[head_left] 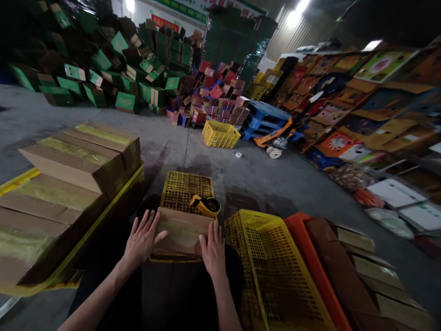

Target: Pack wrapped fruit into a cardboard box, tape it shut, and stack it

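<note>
Box, brown with a tape strip along its top, lies on the near part of a yellow mesh crate in front of the person. Left hand at the box's left end, thumb over the top; right hand at its right end. Hands apart, fingers extended, clamped on nothing. Tape dispenser, yellow and black, sits just beyond the box, by the crate's right edge. To the left, taped cartons fill a yellow bin, some rising above its rim. To the right, a yellow basket, then an orange tub beside more taped boxes. Farther off on the floor: a yellow tote, a pallet jack, heaped green boxes.
</note>
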`<move>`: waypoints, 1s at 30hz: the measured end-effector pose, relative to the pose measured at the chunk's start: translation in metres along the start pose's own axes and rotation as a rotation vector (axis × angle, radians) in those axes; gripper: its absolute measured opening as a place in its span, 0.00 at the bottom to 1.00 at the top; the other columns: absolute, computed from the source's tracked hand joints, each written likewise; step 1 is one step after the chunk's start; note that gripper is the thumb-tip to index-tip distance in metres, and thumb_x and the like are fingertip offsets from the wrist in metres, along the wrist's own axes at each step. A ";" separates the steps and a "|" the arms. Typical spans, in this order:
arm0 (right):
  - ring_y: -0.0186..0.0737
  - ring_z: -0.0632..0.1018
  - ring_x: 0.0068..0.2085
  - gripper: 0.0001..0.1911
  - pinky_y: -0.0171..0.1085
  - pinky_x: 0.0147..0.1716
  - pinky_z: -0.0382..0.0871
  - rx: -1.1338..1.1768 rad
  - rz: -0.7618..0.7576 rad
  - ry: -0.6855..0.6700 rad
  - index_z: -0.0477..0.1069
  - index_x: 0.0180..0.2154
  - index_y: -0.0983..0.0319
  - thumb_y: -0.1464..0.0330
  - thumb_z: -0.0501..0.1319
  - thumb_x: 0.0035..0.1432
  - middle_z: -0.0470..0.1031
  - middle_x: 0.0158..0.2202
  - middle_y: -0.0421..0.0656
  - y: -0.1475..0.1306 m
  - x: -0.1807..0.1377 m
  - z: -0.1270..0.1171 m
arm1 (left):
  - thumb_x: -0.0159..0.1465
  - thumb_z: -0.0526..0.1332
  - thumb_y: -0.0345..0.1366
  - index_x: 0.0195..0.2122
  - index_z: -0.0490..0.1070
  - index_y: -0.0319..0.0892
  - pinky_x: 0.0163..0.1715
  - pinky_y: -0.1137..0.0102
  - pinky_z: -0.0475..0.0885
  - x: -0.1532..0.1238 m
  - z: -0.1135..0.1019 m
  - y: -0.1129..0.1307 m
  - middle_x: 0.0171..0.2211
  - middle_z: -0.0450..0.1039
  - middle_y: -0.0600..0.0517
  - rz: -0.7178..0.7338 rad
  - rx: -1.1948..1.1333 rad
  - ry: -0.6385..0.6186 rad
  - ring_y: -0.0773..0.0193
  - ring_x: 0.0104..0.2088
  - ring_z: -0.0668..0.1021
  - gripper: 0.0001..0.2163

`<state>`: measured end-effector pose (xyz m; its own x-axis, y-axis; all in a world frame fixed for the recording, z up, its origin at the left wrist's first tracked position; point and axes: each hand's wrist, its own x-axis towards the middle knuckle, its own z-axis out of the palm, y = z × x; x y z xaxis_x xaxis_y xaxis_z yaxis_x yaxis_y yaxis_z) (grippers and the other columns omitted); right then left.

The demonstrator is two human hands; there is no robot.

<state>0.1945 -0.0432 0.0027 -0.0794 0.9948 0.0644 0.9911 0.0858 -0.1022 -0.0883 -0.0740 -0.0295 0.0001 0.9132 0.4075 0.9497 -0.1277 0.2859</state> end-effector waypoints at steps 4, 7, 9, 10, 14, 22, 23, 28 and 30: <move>0.65 0.47 0.73 0.37 0.67 0.64 0.51 -0.001 0.091 0.068 0.48 0.71 0.69 0.52 0.45 0.72 0.44 0.73 0.56 -0.026 -0.025 0.011 | 0.72 0.52 0.50 0.65 0.66 0.38 0.65 0.41 0.57 -0.016 -0.001 0.013 0.70 0.57 0.37 -0.056 -0.064 0.043 0.41 0.71 0.55 0.26; 0.57 0.50 0.73 0.32 0.64 0.67 0.45 0.059 -0.167 0.054 0.49 0.72 0.58 0.56 0.49 0.72 0.47 0.73 0.50 -0.060 -0.040 0.015 | 0.73 0.52 0.43 0.65 0.66 0.44 0.65 0.49 0.63 -0.015 0.003 0.043 0.68 0.62 0.43 0.067 -0.205 -0.007 0.48 0.70 0.61 0.22; 0.51 0.53 0.73 0.30 0.60 0.68 0.46 0.092 -0.285 0.034 0.47 0.72 0.53 0.59 0.49 0.72 0.51 0.73 0.46 -0.069 -0.045 0.013 | 0.73 0.52 0.40 0.67 0.63 0.46 0.64 0.52 0.65 -0.014 0.005 0.055 0.66 0.65 0.45 0.172 -0.241 -0.069 0.52 0.68 0.65 0.22; 0.50 0.54 0.72 0.30 0.59 0.68 0.46 0.094 -0.296 0.034 0.47 0.72 0.52 0.59 0.49 0.72 0.52 0.72 0.45 -0.068 -0.046 0.011 | 0.73 0.52 0.40 0.67 0.63 0.46 0.64 0.53 0.65 -0.015 0.006 0.056 0.66 0.65 0.45 0.200 -0.234 -0.083 0.52 0.67 0.66 0.22; 0.50 0.56 0.72 0.30 0.60 0.67 0.49 0.042 -0.124 0.063 0.47 0.72 0.55 0.57 0.45 0.73 0.54 0.72 0.46 -0.029 -0.053 0.004 | 0.72 0.54 0.41 0.68 0.61 0.48 0.65 0.51 0.63 -0.030 0.001 0.030 0.68 0.62 0.45 0.172 -0.158 -0.068 0.51 0.67 0.66 0.23; 0.61 0.49 0.73 0.33 0.62 0.66 0.52 0.104 -0.009 0.082 0.56 0.69 0.66 0.53 0.44 0.73 0.50 0.73 0.53 -0.021 -0.060 0.000 | 0.69 0.57 0.44 0.66 0.65 0.47 0.66 0.43 0.57 -0.036 -0.003 0.028 0.68 0.61 0.44 0.125 -0.136 -0.071 0.44 0.71 0.56 0.24; 0.59 0.50 0.73 0.31 0.61 0.67 0.52 0.140 -0.080 0.066 0.57 0.69 0.64 0.55 0.44 0.73 0.53 0.72 0.52 -0.036 -0.055 -0.004 | 0.69 0.57 0.42 0.67 0.63 0.45 0.67 0.46 0.57 -0.033 0.002 0.040 0.69 0.60 0.44 0.180 -0.146 -0.101 0.46 0.71 0.57 0.25; 0.47 0.57 0.71 0.27 0.54 0.67 0.55 0.282 -0.311 -0.070 0.56 0.70 0.57 0.59 0.43 0.75 0.60 0.70 0.45 -0.096 -0.017 -0.018 | 0.64 0.57 0.35 0.68 0.62 0.45 0.70 0.48 0.46 -0.027 0.023 0.075 0.62 0.71 0.44 0.421 -0.147 -0.116 0.48 0.66 0.67 0.29; 0.47 0.56 0.72 0.27 0.54 0.68 0.53 0.269 -0.337 -0.109 0.56 0.69 0.56 0.57 0.44 0.75 0.58 0.71 0.43 -0.096 -0.008 -0.018 | 0.63 0.58 0.34 0.68 0.63 0.46 0.70 0.52 0.48 -0.026 0.019 0.066 0.61 0.73 0.46 0.458 -0.153 -0.141 0.50 0.65 0.68 0.29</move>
<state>0.1021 -0.0599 0.0302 -0.4184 0.9076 0.0347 0.8458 0.4033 -0.3492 -0.0194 -0.0984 -0.0377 0.4586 0.7923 0.4024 0.7856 -0.5731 0.2331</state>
